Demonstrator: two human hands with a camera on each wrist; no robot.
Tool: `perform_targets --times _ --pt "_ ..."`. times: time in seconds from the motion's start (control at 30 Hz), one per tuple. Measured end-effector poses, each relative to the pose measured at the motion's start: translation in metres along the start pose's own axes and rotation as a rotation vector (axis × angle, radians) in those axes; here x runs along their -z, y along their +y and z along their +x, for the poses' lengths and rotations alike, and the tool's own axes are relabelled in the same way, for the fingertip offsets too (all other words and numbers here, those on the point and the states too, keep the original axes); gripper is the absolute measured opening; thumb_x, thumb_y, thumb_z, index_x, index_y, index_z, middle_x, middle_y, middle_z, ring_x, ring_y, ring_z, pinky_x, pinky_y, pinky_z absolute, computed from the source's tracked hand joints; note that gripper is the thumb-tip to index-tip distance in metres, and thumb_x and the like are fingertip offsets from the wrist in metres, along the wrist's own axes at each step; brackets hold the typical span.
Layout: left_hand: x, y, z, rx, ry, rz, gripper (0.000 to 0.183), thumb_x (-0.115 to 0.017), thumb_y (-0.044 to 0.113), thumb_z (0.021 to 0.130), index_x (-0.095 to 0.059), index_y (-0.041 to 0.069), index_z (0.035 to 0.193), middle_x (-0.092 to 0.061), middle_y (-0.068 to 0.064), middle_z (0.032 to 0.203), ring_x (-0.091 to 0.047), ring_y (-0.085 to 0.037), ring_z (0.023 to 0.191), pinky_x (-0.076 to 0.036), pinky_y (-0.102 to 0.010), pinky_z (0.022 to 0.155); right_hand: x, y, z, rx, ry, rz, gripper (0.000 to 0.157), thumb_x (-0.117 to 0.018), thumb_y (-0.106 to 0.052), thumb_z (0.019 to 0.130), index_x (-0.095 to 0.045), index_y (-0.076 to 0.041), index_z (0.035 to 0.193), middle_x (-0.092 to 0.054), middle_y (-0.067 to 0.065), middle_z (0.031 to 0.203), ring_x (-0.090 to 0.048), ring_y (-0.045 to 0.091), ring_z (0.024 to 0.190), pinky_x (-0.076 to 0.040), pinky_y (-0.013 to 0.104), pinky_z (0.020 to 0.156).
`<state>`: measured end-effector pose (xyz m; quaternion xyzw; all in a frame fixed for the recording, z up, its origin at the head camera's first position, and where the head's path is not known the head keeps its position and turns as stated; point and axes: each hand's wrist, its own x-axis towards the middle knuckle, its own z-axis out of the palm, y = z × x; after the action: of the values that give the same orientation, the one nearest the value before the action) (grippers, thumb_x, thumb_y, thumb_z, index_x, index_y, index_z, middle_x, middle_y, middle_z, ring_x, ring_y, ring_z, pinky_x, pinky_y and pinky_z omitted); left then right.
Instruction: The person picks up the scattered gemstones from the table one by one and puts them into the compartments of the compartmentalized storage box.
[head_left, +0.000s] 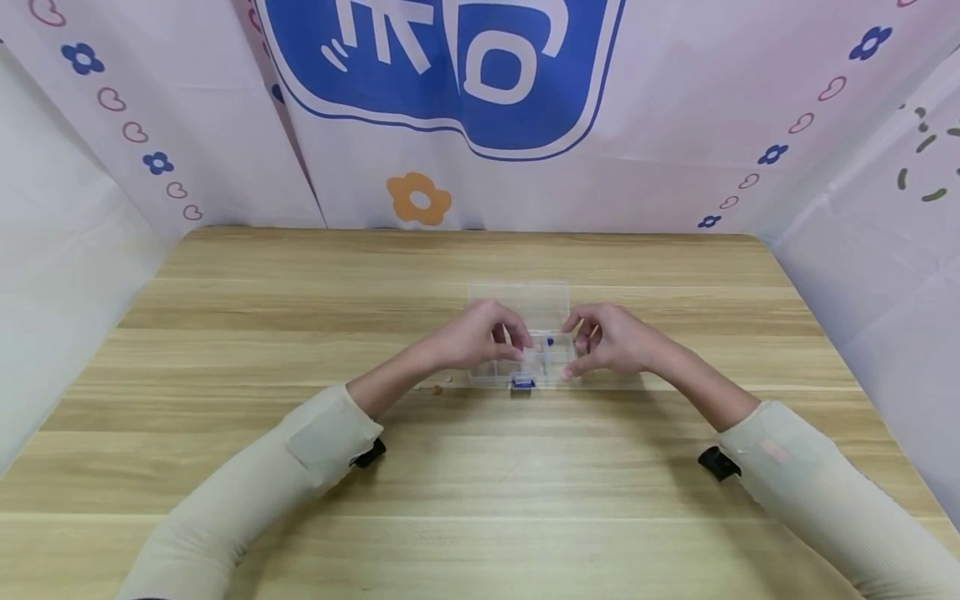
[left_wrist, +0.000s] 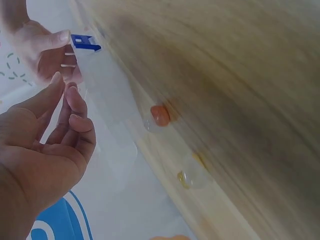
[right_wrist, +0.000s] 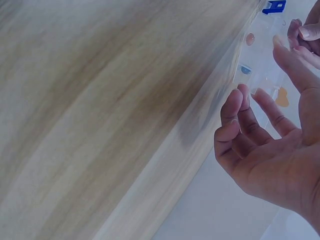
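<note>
A clear plastic compartment box (head_left: 556, 358) stands on the table with its clear lid (head_left: 551, 302) folded back and a blue latch (head_left: 522, 383) at its front. My left hand (head_left: 486, 335) hovers over the middle compartments, thumb and forefinger tips almost together; I cannot tell whether something tiny is pinched there. At the right end of the box, my right hand (head_left: 611, 337) holds it, thumb at the front and forefinger towards the back. Inside one compartment lies a blue bead (head_left: 551, 341). A pinkish piece (right_wrist: 250, 38) shows through the box in the right wrist view.
Left of the box, an orange-brown bead (head_left: 437, 389) lies on the wooden table (head_left: 480, 483). Near it are small clear pieces, one with yellow parts (left_wrist: 195, 175) in the left wrist view. A printed cloth (head_left: 360, 175) hangs along the table's back edge.
</note>
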<state>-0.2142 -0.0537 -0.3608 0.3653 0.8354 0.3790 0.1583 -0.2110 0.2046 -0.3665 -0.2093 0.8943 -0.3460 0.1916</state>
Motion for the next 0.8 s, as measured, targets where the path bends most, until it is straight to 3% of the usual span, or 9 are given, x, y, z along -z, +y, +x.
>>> perform_targets --times 0.3,0.57,0.8 --pt "0.01 -0.005 -0.019 0.028 0.014 -0.033 0.008 -0.075 -0.002 0.093 -0.076 -0.006 0.1 -0.074 -0.008 0.091 -0.066 -0.016 0.08 -0.055 -0.026 0.072 -0.001 -0.001 -0.001 -0.005 0.008 0.0 0.054 -0.094 -0.014 0.077 -0.064 0.004 0.118 -0.064 0.01 0.089 -0.06 0.021 0.079 -0.052 0.034 0.074" --pt "0.019 -0.014 -0.037 0.009 0.063 -0.012 0.008 -0.076 -0.001 0.092 -0.076 -0.006 0.099 -0.075 -0.008 0.092 -0.067 -0.016 0.081 -0.058 -0.031 0.076 -0.001 -0.003 -0.001 -0.004 -0.001 0.001 0.054 -0.093 -0.014 0.077 -0.063 0.004 0.119 -0.064 0.01 0.089 -0.059 0.021 0.078 -0.052 0.034 0.073" --pt "0.027 -0.019 -0.053 0.038 0.099 -0.008 0.01 -0.076 -0.002 0.091 -0.075 -0.007 0.1 -0.075 -0.012 0.095 -0.067 -0.017 0.081 -0.059 -0.036 0.079 -0.001 -0.004 -0.002 0.0 -0.009 0.004 0.055 -0.093 -0.013 0.077 -0.063 0.005 0.119 -0.063 0.01 0.088 -0.059 0.021 0.077 -0.052 0.033 0.072"
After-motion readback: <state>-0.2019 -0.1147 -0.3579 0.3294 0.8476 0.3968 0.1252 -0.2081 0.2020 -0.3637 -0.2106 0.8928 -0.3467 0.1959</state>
